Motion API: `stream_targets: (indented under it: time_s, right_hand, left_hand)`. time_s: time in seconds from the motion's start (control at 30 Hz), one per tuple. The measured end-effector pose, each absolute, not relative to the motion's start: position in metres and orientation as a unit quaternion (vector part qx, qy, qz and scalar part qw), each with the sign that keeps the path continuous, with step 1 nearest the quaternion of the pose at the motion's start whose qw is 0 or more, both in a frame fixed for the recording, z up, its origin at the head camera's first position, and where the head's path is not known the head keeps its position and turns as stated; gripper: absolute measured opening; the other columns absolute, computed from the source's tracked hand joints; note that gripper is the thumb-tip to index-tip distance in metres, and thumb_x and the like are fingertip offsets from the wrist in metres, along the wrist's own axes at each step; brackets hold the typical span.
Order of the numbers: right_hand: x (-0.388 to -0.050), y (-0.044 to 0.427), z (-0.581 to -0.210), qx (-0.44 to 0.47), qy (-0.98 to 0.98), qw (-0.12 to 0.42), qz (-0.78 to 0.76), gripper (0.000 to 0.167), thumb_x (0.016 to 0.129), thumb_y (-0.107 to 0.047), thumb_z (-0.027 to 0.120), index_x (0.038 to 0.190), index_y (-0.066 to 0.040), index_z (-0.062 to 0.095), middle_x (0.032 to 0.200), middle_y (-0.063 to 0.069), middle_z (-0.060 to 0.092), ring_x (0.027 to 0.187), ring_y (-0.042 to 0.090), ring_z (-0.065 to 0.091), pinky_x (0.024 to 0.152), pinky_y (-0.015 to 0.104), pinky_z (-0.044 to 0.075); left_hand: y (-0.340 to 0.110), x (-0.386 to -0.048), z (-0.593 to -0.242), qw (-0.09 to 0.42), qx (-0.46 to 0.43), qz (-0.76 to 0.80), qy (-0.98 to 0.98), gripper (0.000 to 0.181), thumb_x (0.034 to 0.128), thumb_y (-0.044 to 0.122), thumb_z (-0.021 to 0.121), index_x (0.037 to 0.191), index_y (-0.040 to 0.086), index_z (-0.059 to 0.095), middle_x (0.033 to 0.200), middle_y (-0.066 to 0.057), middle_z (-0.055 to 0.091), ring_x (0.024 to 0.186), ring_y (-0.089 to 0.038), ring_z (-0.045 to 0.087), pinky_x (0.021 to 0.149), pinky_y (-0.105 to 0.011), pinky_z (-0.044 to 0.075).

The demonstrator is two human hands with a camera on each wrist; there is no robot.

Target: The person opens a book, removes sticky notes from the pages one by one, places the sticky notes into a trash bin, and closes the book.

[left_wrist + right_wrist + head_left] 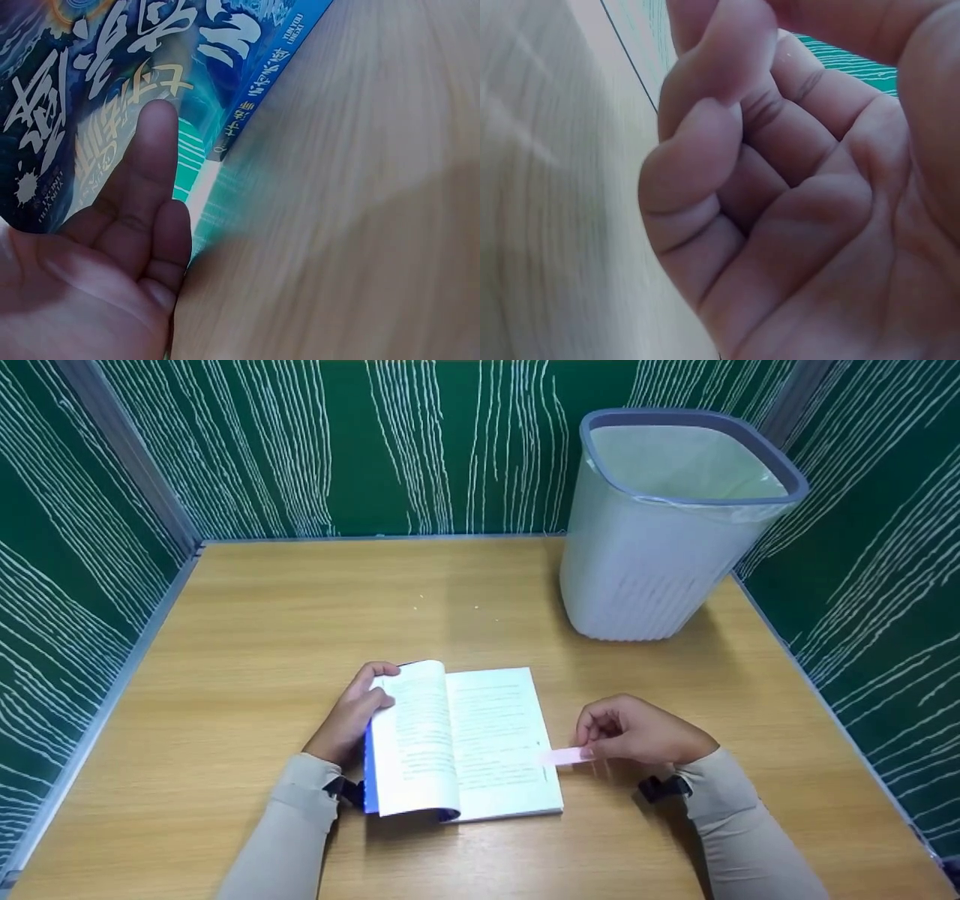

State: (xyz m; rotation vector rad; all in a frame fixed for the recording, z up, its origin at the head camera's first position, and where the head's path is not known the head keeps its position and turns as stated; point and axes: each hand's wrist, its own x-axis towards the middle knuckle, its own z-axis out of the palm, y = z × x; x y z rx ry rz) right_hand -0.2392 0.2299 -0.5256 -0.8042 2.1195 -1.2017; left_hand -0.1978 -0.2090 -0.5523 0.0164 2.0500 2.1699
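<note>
An open book (491, 727) with printed pages lies near the front middle of the table. My left hand (352, 720) grips its left side, with the thumb on the page. In the left wrist view, fingers of that hand (127, 247) lie against the colourful blue cover (90, 45). Just off the book's right edge, my right hand (641, 731) pinches a thin pink strip (568, 756) between thumb and fingers. The strip's far end overlaps the right page. Curled fingers fill the right wrist view, where the strip is out of sight.
A tall white bin (652, 562) with a grey-blue rim and a liner stands at the back right of the wooden table (300, 607). Tiny white specks lie on the tabletop behind the book. Green walls with white streaks enclose the back and sides.
</note>
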Motion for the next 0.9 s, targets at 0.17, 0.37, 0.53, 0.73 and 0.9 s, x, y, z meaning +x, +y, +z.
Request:
stream_targets:
  time_s: [0.17, 0.37, 0.53, 0.73, 0.9]
  right_hand:
    - [-0.239, 0.237, -0.522, -0.289, 0.798, 0.286, -0.446, 0.008, 0.091, -0.009, 0.078, 0.097, -0.011, 0.074, 0.084, 0.010, 0.070, 0.068, 0.011, 0.058, 0.057, 0.020, 0.048]
    - [-0.240, 0.247, -0.519, -0.288, 0.808, 0.266, -0.440, 0.010, 0.090, -0.011, 0.079, 0.098, -0.011, 0.073, 0.083, 0.011, 0.071, 0.068, 0.011, 0.060, 0.057, 0.020, 0.048]
    - [-0.242, 0.253, -0.515, -0.282, 0.813, 0.250, -0.444, 0.014, 0.090, -0.017, 0.081, 0.099, -0.011, 0.072, 0.086, 0.011, 0.072, 0.070, 0.012, 0.060, 0.059, 0.021, 0.050]
    - [-0.242, 0.255, -0.500, -0.272, 0.824, 0.223, -0.445, 0.016, 0.091, -0.020, 0.080, 0.102, -0.010, 0.072, 0.090, 0.010, 0.073, 0.076, 0.015, 0.064, 0.067, 0.025, 0.056]
    - [-0.242, 0.253, -0.476, -0.267, 0.846, 0.169, -0.430, 0.014, 0.091, -0.023, 0.081, 0.099, -0.016, 0.073, 0.091, 0.005, 0.074, 0.078, 0.018, 0.066, 0.067, 0.026, 0.057]
  left_hand:
    - [-0.209, -0.198, -0.553, 0.081, 0.007, 0.726, 0.683, 0.044, 0.0937, 0.003, 0.044, 0.137, 0.013, 0.046, 0.127, -0.017, 0.061, 0.090, -0.026, 0.069, 0.069, -0.027, 0.056]
    - [-0.208, -0.198, -0.552, 0.086, 0.004, 0.737, 0.671, 0.044, 0.0940, 0.004, 0.044, 0.137, 0.015, 0.046, 0.127, -0.016, 0.061, 0.089, -0.026, 0.070, 0.068, -0.027, 0.057]
    - [-0.206, -0.198, -0.551, 0.081, 0.009, 0.735, 0.673, 0.043, 0.0945, 0.004, 0.045, 0.136, 0.016, 0.047, 0.127, -0.016, 0.061, 0.093, -0.027, 0.069, 0.070, -0.027, 0.056]
    - [-0.205, -0.200, -0.550, 0.067, 0.027, 0.736, 0.673, 0.042, 0.0973, 0.005, 0.052, 0.137, 0.017, 0.052, 0.135, -0.013, 0.055, 0.106, -0.030, 0.065, 0.074, -0.029, 0.057]
    - [-0.207, -0.198, -0.545, 0.052, 0.025, 0.735, 0.675, 0.043, 0.0984, 0.008, 0.060, 0.140, 0.019, 0.054, 0.142, -0.010, 0.051, 0.115, -0.032, 0.062, 0.078, -0.032, 0.058]
